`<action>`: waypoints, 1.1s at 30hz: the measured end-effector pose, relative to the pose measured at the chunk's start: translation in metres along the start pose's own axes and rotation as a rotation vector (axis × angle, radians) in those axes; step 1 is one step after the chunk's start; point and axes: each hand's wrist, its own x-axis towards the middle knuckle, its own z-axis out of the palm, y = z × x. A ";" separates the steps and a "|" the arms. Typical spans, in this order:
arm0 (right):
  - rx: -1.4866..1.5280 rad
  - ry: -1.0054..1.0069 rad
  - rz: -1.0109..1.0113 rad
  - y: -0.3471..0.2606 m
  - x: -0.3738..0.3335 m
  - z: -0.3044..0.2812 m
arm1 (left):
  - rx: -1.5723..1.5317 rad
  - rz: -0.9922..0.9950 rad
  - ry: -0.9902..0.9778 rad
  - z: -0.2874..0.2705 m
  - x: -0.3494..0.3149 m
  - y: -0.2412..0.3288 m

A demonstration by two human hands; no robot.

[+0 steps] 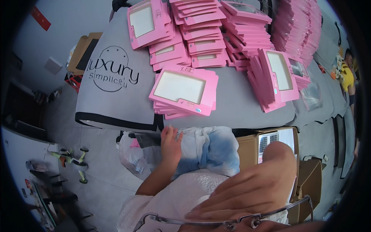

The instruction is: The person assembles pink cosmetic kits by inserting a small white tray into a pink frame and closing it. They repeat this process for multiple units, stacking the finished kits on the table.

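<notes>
2 bare hands are showing in the head view, apart from each other. At the centre, the left hand point(171, 145) is pointing upward with its fingers bending; whether they are pinching anything, I cannot tell. It is overlapping a white-and-blue cloth bundle point(222, 150), below the edge of a grey table cover point(119, 106). At lower right of centre, the right hand point(253, 183) is looming large just above a pair of glasses point(193, 222); its palm is facing out of sight, so I cannot tell its grip. Just above the left hand, a pile of pink window packages point(181, 88) is lying on the cover. Taller pink stacks point(205, 34) are filling the upper centre and upper right. A clear plastic bag point(131, 156) is sitting left of the bundle, a cardboard box point(247, 145) right of it, and a green ride-on toy point(67, 159) is standing at the left.
</notes>
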 end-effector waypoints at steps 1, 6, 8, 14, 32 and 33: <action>-0.034 -0.116 0.041 -0.005 0.005 -0.011 | 0.035 0.084 0.012 -0.001 0.002 0.006; -0.005 0.046 0.073 0.002 0.014 0.020 | 0.453 0.909 -0.065 0.019 0.036 0.042; 0.039 0.058 0.012 0.004 0.001 0.023 | 0.738 1.143 -0.047 0.035 0.038 0.062; -0.182 1.096 0.304 -0.033 -0.119 0.033 | 0.732 1.175 -0.343 0.031 0.029 0.027; -0.165 1.464 1.309 -0.015 -0.291 0.071 | 0.390 0.834 -0.042 0.011 0.022 0.007; -0.165 1.445 1.311 -0.010 -0.289 0.069 | 0.400 0.861 -0.079 0.009 0.021 0.009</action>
